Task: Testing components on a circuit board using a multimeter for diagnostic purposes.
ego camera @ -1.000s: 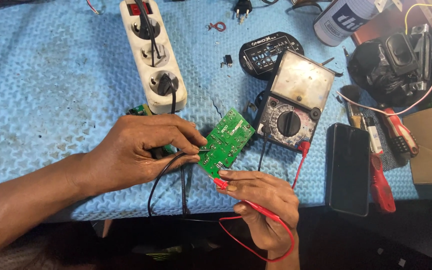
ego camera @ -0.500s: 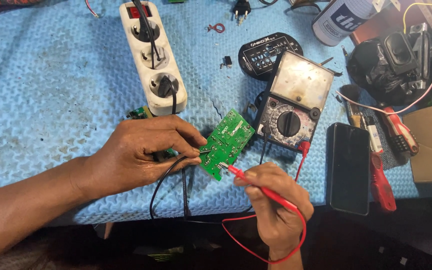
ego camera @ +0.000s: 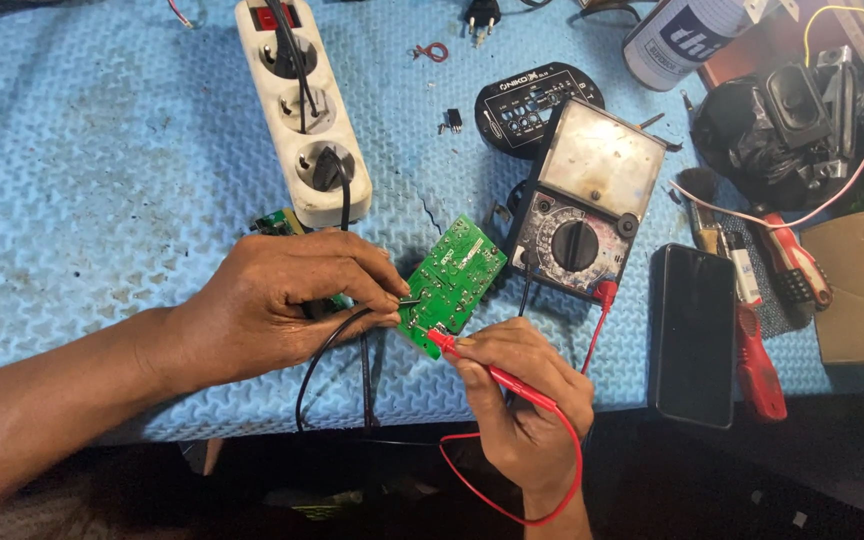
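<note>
The circuit board (ego camera: 452,284) pinched at the left hand (ego camera: 282,300) is bright green with pale markings. The probe (ego camera: 492,372) in the right hand (ego camera: 522,400) is red, trailing a red lead (ego camera: 512,505); a black lead (ego camera: 317,355) loops under the left hand. Beneath both lies a blue mat (ego camera: 102,150) with a wavy embossed pattern. Above the left hand, a cream power strip (ego camera: 297,105) carries a red switch. Right of the board, the meter (ego camera: 582,205) is black with a dull white face.
</note>
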